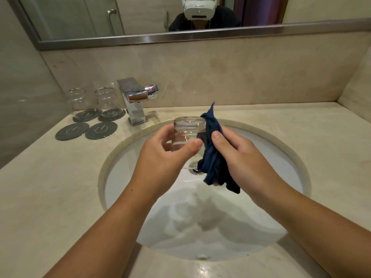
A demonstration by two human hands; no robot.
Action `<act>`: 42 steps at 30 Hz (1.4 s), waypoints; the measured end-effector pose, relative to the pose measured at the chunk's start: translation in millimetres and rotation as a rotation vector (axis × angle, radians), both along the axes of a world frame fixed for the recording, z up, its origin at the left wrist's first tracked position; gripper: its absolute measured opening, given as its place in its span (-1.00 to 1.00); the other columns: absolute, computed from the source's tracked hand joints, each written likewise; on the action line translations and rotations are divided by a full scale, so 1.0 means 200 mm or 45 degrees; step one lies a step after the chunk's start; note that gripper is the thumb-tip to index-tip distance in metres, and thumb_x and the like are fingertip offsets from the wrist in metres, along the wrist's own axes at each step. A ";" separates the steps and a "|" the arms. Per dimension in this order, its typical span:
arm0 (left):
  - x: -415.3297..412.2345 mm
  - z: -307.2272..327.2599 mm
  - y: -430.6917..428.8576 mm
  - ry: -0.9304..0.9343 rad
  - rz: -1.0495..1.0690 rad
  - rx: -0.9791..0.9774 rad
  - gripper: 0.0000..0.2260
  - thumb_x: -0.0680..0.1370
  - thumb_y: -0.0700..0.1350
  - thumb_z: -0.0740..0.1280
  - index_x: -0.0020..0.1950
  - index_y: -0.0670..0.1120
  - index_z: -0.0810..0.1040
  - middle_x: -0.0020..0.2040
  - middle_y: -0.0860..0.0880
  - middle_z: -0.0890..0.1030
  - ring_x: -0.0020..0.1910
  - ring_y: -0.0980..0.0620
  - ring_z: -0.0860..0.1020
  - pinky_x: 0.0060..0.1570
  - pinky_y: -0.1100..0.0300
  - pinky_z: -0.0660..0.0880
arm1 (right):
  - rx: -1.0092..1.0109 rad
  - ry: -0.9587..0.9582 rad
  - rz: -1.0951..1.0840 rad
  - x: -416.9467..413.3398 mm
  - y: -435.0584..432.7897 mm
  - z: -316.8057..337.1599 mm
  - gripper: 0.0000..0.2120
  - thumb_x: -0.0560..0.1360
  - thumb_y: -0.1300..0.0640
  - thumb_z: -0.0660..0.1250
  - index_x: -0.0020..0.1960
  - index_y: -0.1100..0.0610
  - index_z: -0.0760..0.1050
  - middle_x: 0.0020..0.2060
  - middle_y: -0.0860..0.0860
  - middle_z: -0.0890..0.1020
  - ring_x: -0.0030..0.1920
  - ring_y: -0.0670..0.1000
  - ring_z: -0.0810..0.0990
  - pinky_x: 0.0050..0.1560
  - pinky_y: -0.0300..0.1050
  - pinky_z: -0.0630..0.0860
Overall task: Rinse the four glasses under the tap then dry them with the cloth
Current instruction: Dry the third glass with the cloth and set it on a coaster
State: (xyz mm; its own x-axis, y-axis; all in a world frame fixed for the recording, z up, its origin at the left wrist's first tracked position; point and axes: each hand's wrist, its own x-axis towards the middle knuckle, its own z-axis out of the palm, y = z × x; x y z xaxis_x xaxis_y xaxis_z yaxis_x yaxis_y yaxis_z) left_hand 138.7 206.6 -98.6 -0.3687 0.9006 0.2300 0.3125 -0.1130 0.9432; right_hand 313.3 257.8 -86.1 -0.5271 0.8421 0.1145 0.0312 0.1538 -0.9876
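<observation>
Glass (pixel 188 135) is being held over the middle of the sink (pixel 271 149), above the drain, by the left hand (pixel 160 157), thumb and fingers curled round its wall. Cloth (pixel 212 157) is being gripped, bunched, in the right hand (pixel 241 157) and pressed against the glass's right side.

Risk: the glass is probably wet and only being pinched. A side push from the cloth could slip it into the basin and chip it.

Long axis is being held near vertical, base up, mouth pointing down at the drain.
</observation>
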 end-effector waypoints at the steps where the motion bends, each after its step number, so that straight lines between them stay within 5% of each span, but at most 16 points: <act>1: 0.00 0.00 0.00 -0.030 0.022 -0.001 -0.77 0.56 -0.02 0.55 0.21 0.05 0.68 0.00 0.21 0.76 -0.02 0.24 0.72 -0.04 0.39 0.57 | 0.055 -0.040 -0.011 0.00 0.00 -0.01 -0.70 0.75 -0.10 0.14 0.38 -0.36 0.52 -0.15 0.00 0.77 -0.18 0.10 0.75 -0.25 0.08 0.59; 3: 0.00 0.01 0.01 -0.063 0.071 -0.013 -0.71 0.53 0.11 0.55 0.18 0.03 0.68 -0.03 0.20 0.75 -0.08 0.25 0.70 -0.07 0.40 0.53 | 0.164 -0.073 -0.024 -0.01 -0.02 -0.02 -0.64 0.75 -0.12 0.14 0.44 -0.51 0.39 -0.03 -0.11 0.75 -0.05 0.07 0.76 -0.16 0.11 0.63; 7: -0.01 0.00 0.02 -0.070 0.128 -0.044 -0.60 0.47 0.28 0.55 0.10 0.01 0.69 0.01 0.12 0.76 0.05 0.10 0.72 0.17 0.00 0.64 | 0.349 -0.092 -0.031 -0.03 -0.02 -0.05 -0.56 0.76 -0.05 0.13 0.55 -0.46 0.27 0.30 -0.38 0.55 0.24 -0.10 0.66 0.15 -0.09 0.56; 10: -0.01 0.01 0.01 -0.137 0.077 -0.058 -0.53 0.44 0.30 0.58 0.16 0.00 0.71 0.05 0.10 0.77 0.08 0.08 0.73 0.18 -0.04 0.67 | 0.329 -0.098 -0.068 -0.03 -0.01 -0.03 -0.56 0.75 -0.06 0.14 0.53 -0.48 0.30 0.19 -0.34 0.60 0.10 -0.18 0.66 -0.12 -0.34 0.54; 14: -0.02 0.03 0.00 -0.203 -0.003 -0.108 -0.57 0.45 0.28 0.55 0.17 0.04 0.71 0.05 0.09 0.77 0.04 -0.03 0.74 0.22 -0.08 0.66 | 0.153 -0.046 -0.043 -0.02 -0.02 0.00 -0.61 0.75 -0.07 0.15 0.47 -0.50 0.37 0.08 0.05 0.74 -0.11 0.12 0.75 -0.09 0.24 0.67; 19: -0.04 0.02 -0.01 -0.350 -0.130 -0.117 -0.65 0.48 0.21 0.55 0.15 0.03 0.72 0.10 -0.05 0.76 -0.03 0.03 0.65 0.24 -0.06 0.63 | -0.133 0.111 0.065 -0.01 0.01 -0.02 -0.64 0.74 -0.08 0.17 0.48 -0.38 0.44 0.09 0.10 0.76 -0.08 0.35 0.74 -0.27 0.15 0.65; 22: -0.05 0.00 0.01 -0.371 -0.095 -0.121 -0.47 0.41 0.36 0.55 0.25 0.17 0.48 0.10 0.03 0.78 0.06 0.03 0.72 0.32 -0.09 0.61 | -0.168 0.161 0.069 -0.02 0.03 -0.04 -0.64 0.74 -0.06 0.19 0.49 -0.37 0.44 0.17 -0.02 0.75 0.00 0.27 0.76 -0.26 0.05 0.62; 25: -0.03 -0.02 0.04 -0.235 -0.066 -0.161 -0.30 0.34 0.58 0.40 0.32 0.22 0.41 0.16 0.14 0.76 0.19 0.09 0.71 0.40 -0.13 0.53 | -0.068 0.131 0.014 -0.02 0.04 -0.07 -0.62 0.74 -0.04 0.20 0.50 -0.36 0.43 0.25 -0.18 0.71 0.20 0.02 0.73 0.14 0.06 0.65; 28: 0.00 -0.01 0.03 -0.024 -0.023 -0.170 -0.48 0.43 0.59 0.18 0.27 0.35 0.37 0.24 0.18 0.64 0.21 0.21 0.62 0.37 -0.06 0.54 | 0.042 0.081 -0.019 -0.02 0.03 -0.06 -0.59 0.74 -0.05 0.21 0.54 -0.35 0.38 0.27 -0.27 0.68 0.26 -0.11 0.68 0.38 0.03 0.56; 31: 0.01 -0.01 0.02 0.007 -0.079 -0.157 -0.38 0.50 0.52 0.28 0.46 0.24 0.39 0.22 0.20 0.61 0.11 0.31 0.63 0.20 0.14 0.56 | 0.128 0.048 -0.029 -0.03 -0.01 -0.04 -0.55 0.74 -0.05 0.19 0.56 -0.40 0.30 0.19 -0.32 0.69 0.06 -0.08 0.75 0.04 -0.15 0.69; 33: -0.01 -0.02 0.02 -0.005 -0.106 -0.155 -0.26 0.42 0.46 0.44 0.51 0.21 0.40 0.24 0.16 0.63 0.15 0.25 0.66 0.12 0.23 0.57 | 0.156 0.011 -0.044 -0.03 -0.03 -0.03 -0.55 0.73 -0.07 0.18 0.54 -0.48 0.28 0.06 -0.32 0.71 -0.09 0.02 0.77 -0.16 -0.03 0.71; 35: -0.02 -0.01 0.02 -0.053 -0.096 -0.132 -0.24 0.34 0.41 0.50 0.49 0.21 0.45 0.25 0.13 0.66 0.14 0.19 0.69 0.10 0.21 0.59 | 0.239 -0.056 -0.080 -0.03 -0.02 -0.02 -0.57 0.72 -0.14 0.15 0.48 -0.58 0.26 0.06 -0.24 0.72 -0.04 0.10 0.73 -0.14 0.09 0.68; 39: -0.02 0.01 0.00 -0.218 -0.151 -0.092 -0.39 0.40 0.32 0.52 0.40 0.16 0.59 0.20 0.07 0.72 0.09 0.14 0.70 0.10 0.10 0.59 | 0.384 -0.029 -0.119 -0.02 -0.02 -0.02 -0.50 0.74 -0.09 0.13 0.46 -0.67 0.14 0.31 -0.06 0.58 0.24 0.02 0.58 0.04 -0.25 0.63; 42: -0.02 0.00 0.01 -0.358 -0.121 -0.086 -0.29 0.39 0.24 0.56 0.50 0.11 0.48 0.11 0.01 0.76 0.04 0.09 0.74 0.07 0.10 0.64 | 0.445 -0.074 -0.158 -0.01 -0.01 0.00 -0.45 0.75 -0.05 0.15 0.48 -0.66 0.09 0.20 0.02 0.67 0.07 0.03 0.67 -0.05 -0.24 0.60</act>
State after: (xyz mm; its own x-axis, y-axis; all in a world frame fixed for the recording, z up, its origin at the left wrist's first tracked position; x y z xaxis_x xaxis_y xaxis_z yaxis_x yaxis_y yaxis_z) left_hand 135.1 207.8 -98.1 -0.3226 0.9440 0.0696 0.0288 -0.0637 0.9976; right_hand 311.1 255.6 -86.4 -0.4378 0.8152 0.3792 0.1255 0.4731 -0.8721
